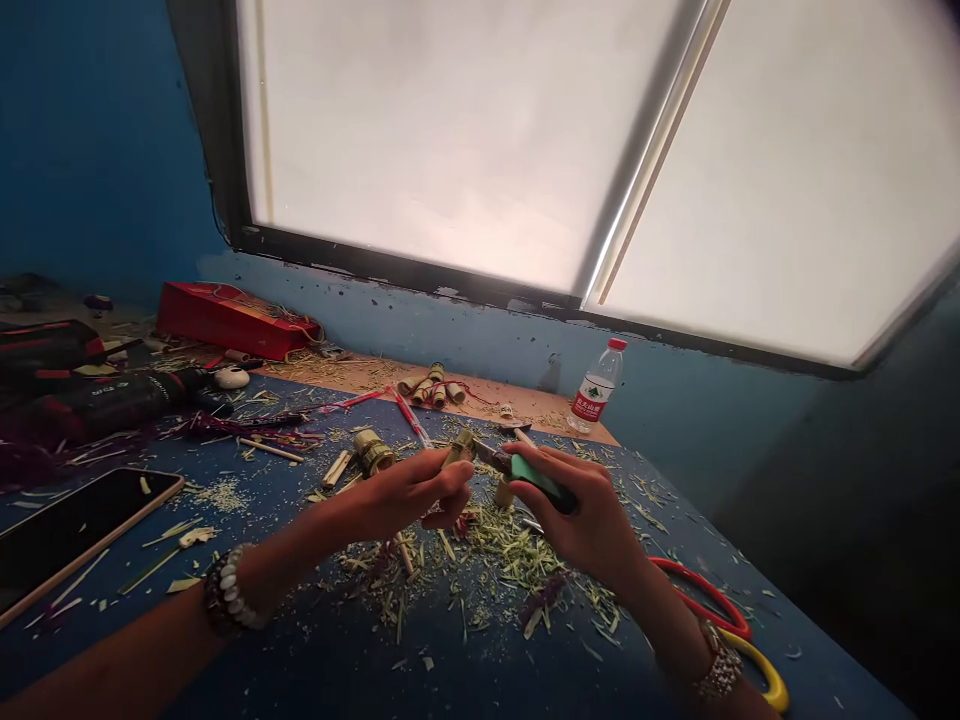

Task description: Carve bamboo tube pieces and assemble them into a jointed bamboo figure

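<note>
My left hand (424, 487) is closed around a short piece of bamboo (460, 446), its top end sticking up past the fingers. In my right hand (581, 505) is a knife (525, 472) with a green and black handle, gripped with the thumb along it. The blade points left and meets or nearly meets the bamboo's upper end; contact is hard to make out. Just left of the hands stands another bamboo piece (373, 452). Below the hands lies a heap of green and pale shavings (517, 545).
A phone (82, 535) lies at left, with a black power tool (112, 400) behind it. At the back are a red box (232, 318), several bamboo pieces (431, 385) with red cord, and a water bottle (596, 388). Red-handled (705, 595) and yellow-handled scissors sit near my right forearm.
</note>
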Action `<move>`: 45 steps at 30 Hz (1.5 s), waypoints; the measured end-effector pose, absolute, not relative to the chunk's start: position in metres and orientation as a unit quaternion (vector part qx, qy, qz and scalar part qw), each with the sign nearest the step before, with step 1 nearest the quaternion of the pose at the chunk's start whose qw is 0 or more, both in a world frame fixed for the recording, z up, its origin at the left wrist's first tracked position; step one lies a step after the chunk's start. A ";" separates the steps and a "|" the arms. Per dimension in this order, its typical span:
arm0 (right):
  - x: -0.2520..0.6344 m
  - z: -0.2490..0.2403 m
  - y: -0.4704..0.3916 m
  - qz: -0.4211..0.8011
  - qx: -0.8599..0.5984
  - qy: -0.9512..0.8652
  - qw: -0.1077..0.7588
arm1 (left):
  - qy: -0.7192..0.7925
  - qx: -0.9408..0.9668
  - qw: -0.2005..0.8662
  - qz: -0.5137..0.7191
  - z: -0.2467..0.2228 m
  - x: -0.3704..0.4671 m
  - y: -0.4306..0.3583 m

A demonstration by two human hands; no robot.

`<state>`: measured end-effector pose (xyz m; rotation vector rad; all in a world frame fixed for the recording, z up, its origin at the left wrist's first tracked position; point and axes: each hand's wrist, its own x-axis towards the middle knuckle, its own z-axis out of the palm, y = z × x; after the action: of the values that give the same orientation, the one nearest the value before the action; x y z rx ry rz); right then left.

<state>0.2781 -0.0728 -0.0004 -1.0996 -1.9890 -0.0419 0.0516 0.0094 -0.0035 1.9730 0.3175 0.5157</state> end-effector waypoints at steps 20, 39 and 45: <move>0.275 -0.001 -0.072 0.084 -0.414 -0.790 0.444 | 0.106 0.792 0.554 0.236 0.003 0.054 0.002; 0.273 0.000 -0.069 0.020 -0.443 -0.742 0.502 | 0.093 0.655 0.706 0.251 -0.004 0.070 -0.018; 0.301 0.007 -0.061 -0.035 -0.530 -0.617 0.580 | 0.051 0.646 0.719 0.251 -0.002 0.070 -0.016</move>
<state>0.3011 -0.0608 0.0073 -1.2397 -1.4419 -0.0817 0.0701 -0.0161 -0.0021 1.4280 0.1122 0.5554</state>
